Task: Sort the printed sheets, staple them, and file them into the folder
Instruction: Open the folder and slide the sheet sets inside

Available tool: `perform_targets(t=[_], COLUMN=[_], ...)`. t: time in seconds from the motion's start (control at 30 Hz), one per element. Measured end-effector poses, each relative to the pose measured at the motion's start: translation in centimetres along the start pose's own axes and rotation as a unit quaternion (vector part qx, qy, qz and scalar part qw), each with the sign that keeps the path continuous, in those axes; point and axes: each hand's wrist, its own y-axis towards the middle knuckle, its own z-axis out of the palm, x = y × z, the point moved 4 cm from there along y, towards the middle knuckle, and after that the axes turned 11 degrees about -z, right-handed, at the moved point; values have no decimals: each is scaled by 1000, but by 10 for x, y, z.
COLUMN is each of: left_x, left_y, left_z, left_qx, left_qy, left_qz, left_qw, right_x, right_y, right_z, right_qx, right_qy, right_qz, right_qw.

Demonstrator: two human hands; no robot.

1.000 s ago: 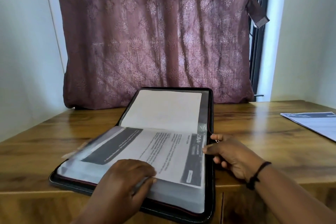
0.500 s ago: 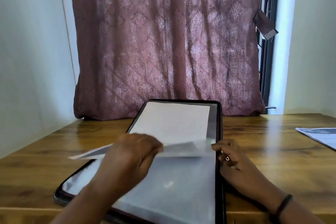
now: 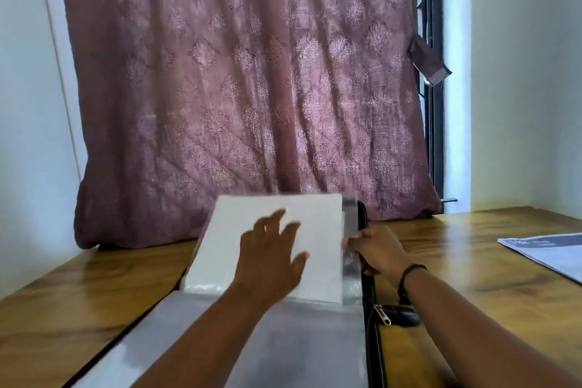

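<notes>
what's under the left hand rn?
The left hand, fingers spread, lies over a blank white sheet in a clear sleeve of the open folder. Any print on the sheet's underside, or pages beneath, are covered. The right hand pinches the sleeve's edge.

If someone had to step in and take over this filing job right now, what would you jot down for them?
Left hand: open, fingers spread over the white page on the far half of the folder; blurred, so contact is unclear.
Right hand: at the folder's right edge, pinching the clear sleeve there.
Folder: lying open on the table, a clear sleeve covering its near half.
More printed sheets lie far right on the table, outside the folder.
Done: some pages appear filed in sleeves.
Left: those sheets need sorting, stapling and filing. No stapler is in view.
</notes>
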Motion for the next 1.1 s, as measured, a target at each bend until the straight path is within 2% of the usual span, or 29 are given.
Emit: perform_targets(t=[0.07,0.13,0.23,0.33,0.43,0.57,0.63,0.7,0.8,0.93,1.03,1.1], left_x=[-2,-9,-34,-79,-139,-236,-281,-318,-361,-385,-393,-395], left_y=[-13,-20,-9,7,13,7,-5,-18,-37,-43,-38,-35], left_z=[35,54,57,58,64,68,66,64,64,69,75,82], left_qx=[182,279,282,251,245,271,290,317,370,393,427,436], left_qy=[26,34,15,-13,-43,-98,-136,-186,-289,-422,-529,-576], left_qz=[-19,-39,-35,3,36,89,100,96,42,-97,-220,-285], left_qw=[983,959,959,968,968,954,942,925,882,812,700,631], right_x=[-11,-12,-8,-20,-45,-77,-93,-106,-119,-118,-108,-94], right_y=[3,1,-5,-17,-37,-82,-109,-131,-153,-164,-176,-186], right_z=[2,-1,-20,-53,-100,-195,-242,-278,-304,-304,-302,-308], right_qx=[-32,-54,-56,-43,-39,-63,-63,-59,-50,-22,-13,-52], right_qy=[-44,-92,-191,-324,-425,-553,-570,-560,-505,-502,-483,-418], right_qz=[-13,-35,-62,-41,5,85,157,213,241,184,131,100], right_qw=[998,994,978,944,904,826,804,799,827,845,865,902])
